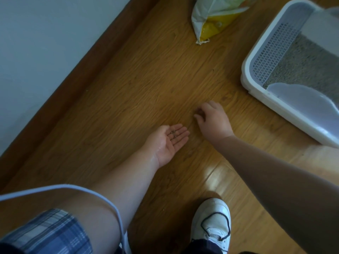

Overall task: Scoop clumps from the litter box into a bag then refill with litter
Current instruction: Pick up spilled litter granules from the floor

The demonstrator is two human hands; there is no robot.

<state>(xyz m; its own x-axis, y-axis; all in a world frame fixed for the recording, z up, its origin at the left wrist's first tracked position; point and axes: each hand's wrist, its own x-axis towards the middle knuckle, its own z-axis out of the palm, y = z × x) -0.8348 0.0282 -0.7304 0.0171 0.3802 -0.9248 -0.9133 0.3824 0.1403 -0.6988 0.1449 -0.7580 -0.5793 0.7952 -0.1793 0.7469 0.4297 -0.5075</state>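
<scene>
Litter box [246, 74] sits on the floor [146, 79] at the right, grey litter [300, 66] inside. Left hand [167, 142] lies palm up, fingers released, a few grains [173, 134] resting on them. Right hand [212, 119] curls its fingers down to the floor just beside it; whether they pinch anything, I cannot tell.

The person crouches over the wooden floor [128, 88], left hand [168, 142] lying palm up with a few dark litter grains [173, 134] on its straight fingers. Just beside it the right hand [213, 119] is palm down, fingertips curled to the boards. The white litter box [246, 70] holding grey litter [300, 66] sits to the right, a yellow-and-white bag [214, 17] lies beyond, and a white shoe [212, 222] is planted nearest.
</scene>
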